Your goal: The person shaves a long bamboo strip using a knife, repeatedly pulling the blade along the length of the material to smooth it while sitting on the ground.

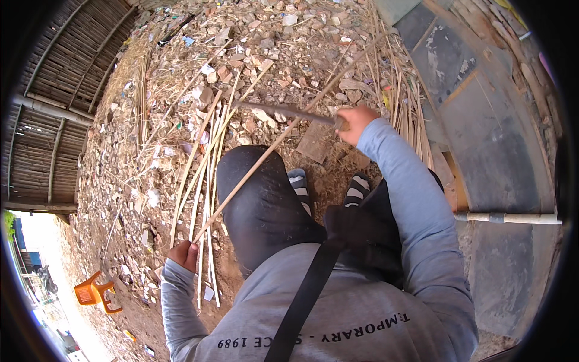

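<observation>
My left hand [184, 256] is closed around the near end of a long bamboo strip [258, 164]. The strip slants across my left knee and on toward the far right. In my closed right hand [359, 123] is the handle of a long, dark-bladed knife [288, 111], its blade pointing left. Blade and strip cross just beyond my knees; whether they touch I cannot tell. Several pale split bamboo strips [205, 166] lie in a loose bundle on the ground to the left of my left leg.
Stones and litter cover the dirt ground [163, 114]. More thin strips [403, 108] lie at the right, beside dark sheets [476, 114] and a pale pole [512, 218]. A bamboo-slat wall [54, 72] stands at the far left, an orange chair [96, 294] at the near left.
</observation>
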Motion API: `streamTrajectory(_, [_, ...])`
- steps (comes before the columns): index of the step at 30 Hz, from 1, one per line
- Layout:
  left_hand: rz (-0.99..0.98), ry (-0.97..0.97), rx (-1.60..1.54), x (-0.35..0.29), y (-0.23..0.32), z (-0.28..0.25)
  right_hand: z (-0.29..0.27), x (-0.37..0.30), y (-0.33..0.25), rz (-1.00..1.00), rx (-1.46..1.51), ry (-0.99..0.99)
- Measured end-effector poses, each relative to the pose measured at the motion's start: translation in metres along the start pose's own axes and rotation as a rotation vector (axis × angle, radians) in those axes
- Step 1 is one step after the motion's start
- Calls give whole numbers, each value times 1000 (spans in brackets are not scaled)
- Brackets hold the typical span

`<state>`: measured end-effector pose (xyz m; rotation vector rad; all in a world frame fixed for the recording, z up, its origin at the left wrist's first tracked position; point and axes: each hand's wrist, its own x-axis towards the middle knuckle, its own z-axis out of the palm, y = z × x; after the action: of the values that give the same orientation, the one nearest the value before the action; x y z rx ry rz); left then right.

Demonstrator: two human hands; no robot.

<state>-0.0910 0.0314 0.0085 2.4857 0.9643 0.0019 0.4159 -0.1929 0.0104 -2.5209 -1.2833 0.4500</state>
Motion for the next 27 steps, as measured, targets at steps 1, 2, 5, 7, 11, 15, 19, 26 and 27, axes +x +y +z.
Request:
streamTrajectory(1, [-8,-1,2,-1,-2,-2,-3,-3,-14,-78,-44,-94])
streamTrajectory(2, [-11,-35,-2,0,-3,-5,-7,-10,-24,-83,-134,-130])
streamTrajectory(5, [0,-60,13,5,-4,-8,9,9,22,99,30,-88])
streamTrajectory(7, [2,-28,7,7,1,-10,18,23,64,183,120,127])
streamTrajectory(11, [-4,-57,8,4,-6,-8,5,14,49,240,181,100])
streamTrajectory(15, [-65,-136,-28,6,-7,-6,1,-4,1,-82,15,-56])
streamTrajectory(19, [-78,-125,-56,4,-6,-8,12,10,29,74,91,8])
streamTrajectory(26, [-4,9,21,1,-10,8,16,28,58,262,1328,456])
streamTrajectory(27, [15,49,63,-1,-11,11,10,25,54,263,1330,458])
